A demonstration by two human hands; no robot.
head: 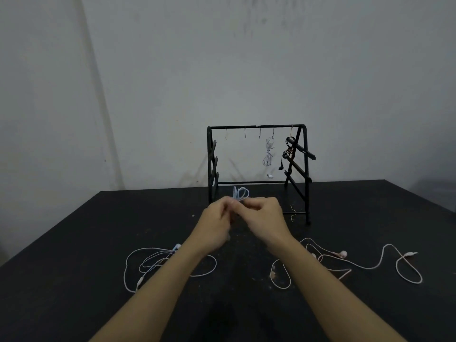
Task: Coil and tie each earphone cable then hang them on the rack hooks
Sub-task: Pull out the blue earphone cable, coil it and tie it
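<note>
Hands meet in front of you, above the middle of the dark worktop (74,243). Your left hand (218,219) and your right hand (265,218) both have curled fingers, and together they pinch a small pale blue coiled earphone cable (240,193). Its loops stand up just above your fingertips, in front of the lower part of the black rack (257,169).

The rack stands at the far side of the worktop, close to the grey wall (222,70). On its top bar you can see five thin hooks (245,132). A white tied earphone (269,154) hangs from the fourth hook counted from the left, and a black tied earphone (287,151) hangs from the hook at the right end. The three hooks on the left carry nothing.

On the worktop near you, at the left, a white loose earphone cable (138,265) lies in wide loops, partly under your left forearm. At the right, a pink loose earphone cable (370,266) is spread out toward the right edge. A small thin tie wire (293,213) lies beside the right foot of the rack.
</note>
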